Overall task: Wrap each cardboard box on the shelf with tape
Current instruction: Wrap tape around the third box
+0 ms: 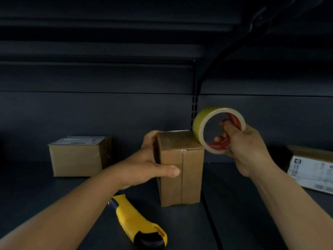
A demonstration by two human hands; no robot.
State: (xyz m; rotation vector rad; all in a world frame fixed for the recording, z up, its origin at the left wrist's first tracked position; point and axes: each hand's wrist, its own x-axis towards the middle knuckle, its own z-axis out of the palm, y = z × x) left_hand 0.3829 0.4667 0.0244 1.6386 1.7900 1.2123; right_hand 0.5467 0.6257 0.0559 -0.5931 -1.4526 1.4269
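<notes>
A tall cardboard box stands upright on the dark shelf, with a taped seam down its front. My left hand grips its left side, thumb across the front and fingers behind the top corner. My right hand holds a roll of yellowish tape with a red-printed core, fingers through the hole. The roll touches the box's top right edge.
A second cardboard box with a label on top sits to the left. A third box with a white label lies at the right edge. A yellow and black utility knife lies on the shelf in front of the box.
</notes>
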